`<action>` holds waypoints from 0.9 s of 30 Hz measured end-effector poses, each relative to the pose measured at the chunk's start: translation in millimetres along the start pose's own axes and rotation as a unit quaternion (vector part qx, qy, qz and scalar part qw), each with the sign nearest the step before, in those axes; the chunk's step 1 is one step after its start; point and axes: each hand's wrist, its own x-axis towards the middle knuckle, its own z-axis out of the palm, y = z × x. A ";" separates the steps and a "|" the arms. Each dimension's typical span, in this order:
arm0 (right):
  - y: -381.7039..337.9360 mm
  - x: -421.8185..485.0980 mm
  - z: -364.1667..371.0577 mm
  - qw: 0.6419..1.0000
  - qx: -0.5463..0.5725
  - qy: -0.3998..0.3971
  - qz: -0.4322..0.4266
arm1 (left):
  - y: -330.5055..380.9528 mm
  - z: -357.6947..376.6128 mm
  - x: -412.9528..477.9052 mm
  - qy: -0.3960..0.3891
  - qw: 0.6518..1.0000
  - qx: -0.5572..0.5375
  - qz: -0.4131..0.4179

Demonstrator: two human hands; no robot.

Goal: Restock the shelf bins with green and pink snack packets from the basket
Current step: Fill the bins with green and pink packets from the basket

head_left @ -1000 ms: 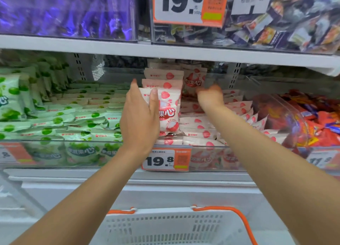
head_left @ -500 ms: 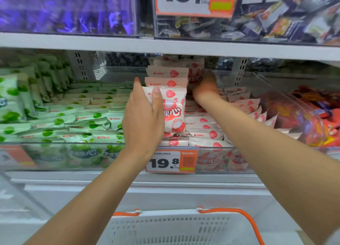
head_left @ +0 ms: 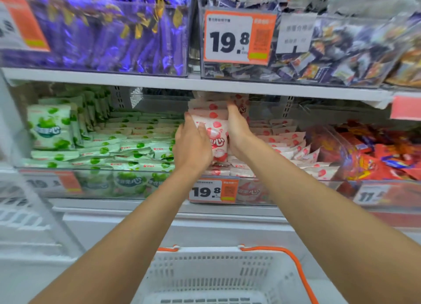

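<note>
A row of upright pink snack packets point(head_left: 217, 132) stands at the left end of the pink bin point(head_left: 296, 173) on the middle shelf. My left hand point(head_left: 192, 146) holds the front packet, thumb across its face and fingers up its left edge. On the row's right side my right hand point(head_left: 238, 130) presses with straight fingers. More pink packets point(head_left: 289, 144) lie flat to the right. The neighbouring bin on the left is packed with green packets point(head_left: 127, 144). Below my arms is the white basket point(head_left: 216, 251) with orange handles; no packets show in its visible part.
The upper shelf's edge point(head_left: 205, 84) runs just above my fingertips, carrying bins of purple and mixed dark sweets. A bin of red snack bags point(head_left: 376, 157) stands right of the pink one. Price tags point(head_left: 213, 190) hang on the bin fronts.
My right hand came forward and left from the back of the bin to the right side of the upright pink row. The left hand kept its hold. The camera view tilted up.
</note>
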 end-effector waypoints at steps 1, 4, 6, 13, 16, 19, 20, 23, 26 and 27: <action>1.9 -2.2 -5.4 0.999 -0.028 0.013 -0.013 | 0.0 -1.2 -3.4 -0.003 1.000 -0.009 0.003; 14.7 -23.1 -22.8 0.975 -0.174 0.054 -0.126 | -5.1 -8.9 -21.0 0.013 0.999 -0.034 0.020; 27.0 -40.5 -31.2 0.942 -0.251 0.026 -0.220 | -11.0 -15.2 -27.6 0.022 0.999 -0.035 0.036; 21.5 -21.3 0.6 0.995 -0.047 0.075 -0.050 | 10.6 -18.5 26.9 -0.040 0.984 -0.142 -0.099; 18.3 36.6 -0.1 0.984 0.136 0.080 0.089 | 13.1 -11.8 50.9 -0.057 0.950 -0.247 -0.182; 21.2 47.6 0.6 0.989 0.106 0.052 0.084 | 11.2 -9.6 57.1 -0.107 0.938 -0.267 -0.192; 19.9 46.3 2.7 0.991 0.102 0.054 0.071 | 11.2 -9.2 58.6 -0.117 0.941 -0.259 -0.185; 22.6 48.5 0.7 0.988 0.133 0.059 0.059 | 8.8 -6.8 64.4 -0.143 0.952 -0.211 -0.167; 18.7 50.3 -3.1 0.987 0.141 0.061 0.046 | 7.2 -5.0 69.7 -0.163 0.957 -0.193 -0.142; 18.5 49.8 -3.9 0.988 0.143 0.040 0.047 | 5.8 -3.9 70.7 -0.174 0.959 -0.182 -0.131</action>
